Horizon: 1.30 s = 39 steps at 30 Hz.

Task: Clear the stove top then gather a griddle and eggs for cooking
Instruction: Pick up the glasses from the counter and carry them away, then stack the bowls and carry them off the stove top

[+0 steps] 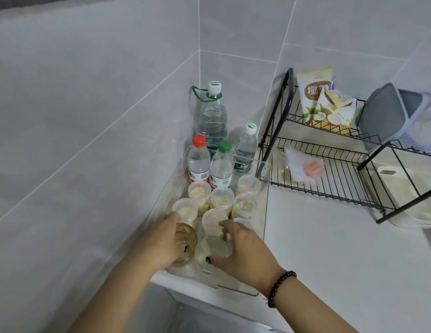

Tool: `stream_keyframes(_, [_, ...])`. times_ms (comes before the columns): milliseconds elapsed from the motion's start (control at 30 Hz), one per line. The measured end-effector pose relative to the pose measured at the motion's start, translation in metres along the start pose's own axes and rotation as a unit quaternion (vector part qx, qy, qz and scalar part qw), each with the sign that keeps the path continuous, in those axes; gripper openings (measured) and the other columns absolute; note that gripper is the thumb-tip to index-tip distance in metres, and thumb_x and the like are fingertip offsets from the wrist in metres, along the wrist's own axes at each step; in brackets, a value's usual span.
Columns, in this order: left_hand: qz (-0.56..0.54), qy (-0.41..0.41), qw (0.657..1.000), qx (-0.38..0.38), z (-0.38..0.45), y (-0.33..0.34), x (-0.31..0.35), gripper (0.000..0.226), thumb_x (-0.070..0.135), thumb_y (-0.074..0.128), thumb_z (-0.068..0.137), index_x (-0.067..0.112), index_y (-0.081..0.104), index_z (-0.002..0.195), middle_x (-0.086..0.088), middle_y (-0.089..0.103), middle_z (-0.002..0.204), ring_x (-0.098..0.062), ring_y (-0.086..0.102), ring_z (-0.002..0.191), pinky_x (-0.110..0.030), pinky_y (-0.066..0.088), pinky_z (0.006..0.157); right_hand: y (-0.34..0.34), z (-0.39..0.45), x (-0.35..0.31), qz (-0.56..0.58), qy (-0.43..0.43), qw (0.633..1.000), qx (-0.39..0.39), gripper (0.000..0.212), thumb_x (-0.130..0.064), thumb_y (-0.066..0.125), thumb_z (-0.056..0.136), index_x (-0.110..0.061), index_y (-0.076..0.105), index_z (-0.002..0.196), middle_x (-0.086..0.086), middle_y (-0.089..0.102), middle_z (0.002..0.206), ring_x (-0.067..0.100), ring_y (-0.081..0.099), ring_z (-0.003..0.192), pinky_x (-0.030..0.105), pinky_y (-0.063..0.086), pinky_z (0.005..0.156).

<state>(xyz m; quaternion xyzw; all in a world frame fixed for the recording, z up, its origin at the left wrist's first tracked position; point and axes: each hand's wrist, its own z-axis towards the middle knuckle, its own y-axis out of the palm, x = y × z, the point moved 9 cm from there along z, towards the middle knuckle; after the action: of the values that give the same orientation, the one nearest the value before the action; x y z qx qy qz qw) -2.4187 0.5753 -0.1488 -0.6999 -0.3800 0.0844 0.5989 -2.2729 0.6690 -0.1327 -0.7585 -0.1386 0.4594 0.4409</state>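
My left hand (161,239) grasps a round brown-filled jar (184,243); my right hand (243,251) clasps a smooth translucent plastic jar (211,248) on the glossy white desk (330,248).

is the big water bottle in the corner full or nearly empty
Neither: the big water bottle is mostly full. Its water line shows through the clear plastic just below the shoulder, and its white cap is on.

Clear plastic bottles (211,121), matt grey wall tiles (89,92), black metal wire rack (330,169).
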Motion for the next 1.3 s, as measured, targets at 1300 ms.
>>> stream_keyframes(1300, [-0.343,0.284,0.831,-0.334,-0.275,0.213,0.562,0.018,0.022,0.076,0.074,0.026,0.071,0.091,-0.003,0.074,0.095,-0.021,0.070,0.090,-0.028,0.052,0.080,-0.204,-0.577,0.316,0.327,0.311,0.733,0.509,0.030,-0.016,0.068,0.085,-0.033,0.059,0.108,-0.014,0.067,0.100,0.009,0.062,0.085,0.017,0.046,0.070])
